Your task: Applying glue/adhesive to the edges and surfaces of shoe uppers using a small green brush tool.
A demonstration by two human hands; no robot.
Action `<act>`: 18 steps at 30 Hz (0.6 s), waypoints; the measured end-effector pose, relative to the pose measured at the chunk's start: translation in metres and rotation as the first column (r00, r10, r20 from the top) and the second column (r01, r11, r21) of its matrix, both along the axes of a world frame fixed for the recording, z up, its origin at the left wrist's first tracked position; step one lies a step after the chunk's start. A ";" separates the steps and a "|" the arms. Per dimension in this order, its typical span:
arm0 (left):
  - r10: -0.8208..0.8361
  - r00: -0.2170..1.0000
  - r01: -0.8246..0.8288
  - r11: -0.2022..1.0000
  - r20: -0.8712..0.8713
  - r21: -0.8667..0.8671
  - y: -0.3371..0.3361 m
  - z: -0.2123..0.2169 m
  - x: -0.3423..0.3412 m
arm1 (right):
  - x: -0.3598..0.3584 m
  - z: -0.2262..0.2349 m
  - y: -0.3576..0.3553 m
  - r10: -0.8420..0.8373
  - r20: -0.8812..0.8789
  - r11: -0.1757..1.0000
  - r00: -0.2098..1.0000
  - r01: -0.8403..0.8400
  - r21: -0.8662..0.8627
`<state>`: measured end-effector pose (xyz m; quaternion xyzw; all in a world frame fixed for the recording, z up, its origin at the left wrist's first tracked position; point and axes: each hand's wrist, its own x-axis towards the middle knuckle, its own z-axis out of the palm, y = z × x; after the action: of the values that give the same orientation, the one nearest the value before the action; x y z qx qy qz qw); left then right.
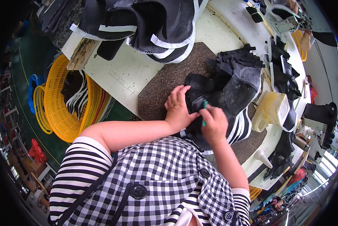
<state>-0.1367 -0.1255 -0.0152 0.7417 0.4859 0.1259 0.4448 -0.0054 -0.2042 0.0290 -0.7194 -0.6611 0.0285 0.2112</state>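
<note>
A thin green stick-like tool point(204, 102) is gripped in my right hand point(215, 122), its tip over the black piece point(199, 98) in front of me; the kind of tool is not clear. My left hand point(177, 110) lies on the left edge of that piece with its fingers stretched out and holds nothing. To the right, a pile of black pieces with white edging point(241, 127) spreads under and beside my right hand. Beneath everything is a speckled brown board point(150, 92).
More black pieces with white trim point(157, 24) are heaped at the far side. A dark phone-like slab point(110, 49) lies by them. Right of the board stand a yellowed plastic container point(276, 109) and a white nozzle point(263, 158). Yellow baskets point(52, 109) sit left of the table.
</note>
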 end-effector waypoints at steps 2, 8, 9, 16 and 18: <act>-0.017 1.000 0.017 1.000 -0.003 0.001 0.002 0.003 -0.001 | -0.007 0.005 0.003 -0.109 -0.357 0.992 0.928 0.126 0.026; -0.066 0.998 0.067 0.998 0.004 -0.013 0.008 0.013 -0.008 | 0.039 0.017 0.000 -0.251 -0.351 0.902 0.902 0.350 0.254; -0.078 0.996 0.077 0.997 0.044 0.027 0.013 0.022 -0.012 | 0.042 0.017 -0.003 -0.244 -0.451 0.862 0.858 0.405 0.304; -0.223 0.888 0.196 0.975 0.402 0.106 0.068 0.058 0.011 | 0.088 0.025 0.023 -0.305 -0.516 0.784 0.801 0.518 0.341; -0.164 0.895 0.215 0.973 0.415 -0.079 0.076 0.059 0.030 | 0.093 0.026 0.028 -0.241 -0.548 0.790 0.801 0.490 0.369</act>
<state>-0.1070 -0.0500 0.0433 0.7145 0.3152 0.2027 0.5909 0.0874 -0.1761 0.0553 -0.7288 -0.4162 -0.0093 0.5437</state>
